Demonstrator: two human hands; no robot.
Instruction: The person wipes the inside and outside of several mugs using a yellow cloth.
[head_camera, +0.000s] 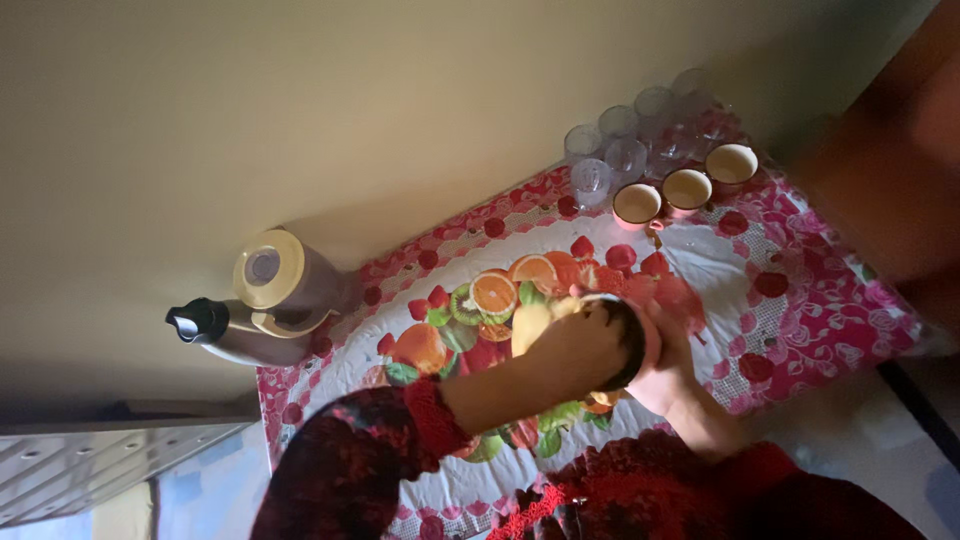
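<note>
Down near the middle of the picture, both hands meet around a pink cup (640, 335) with a dark inside, held above the fruit-patterned tablecloth (800, 290). The left hand (575, 345) seems pushed into the cup's mouth, so whether its fingers are clenched or loose I cannot tell. The right hand (672, 375) wraps its fingers around the cup's outer wall, gripping it. Both sleeves are dark red knit. To the far right stand three more pink cups (687, 188) in a row, just beside a cluster of clear glasses (640, 135). Two thermos jugs (265, 300) sit at the left edge of the cloth, against the wall.
</note>
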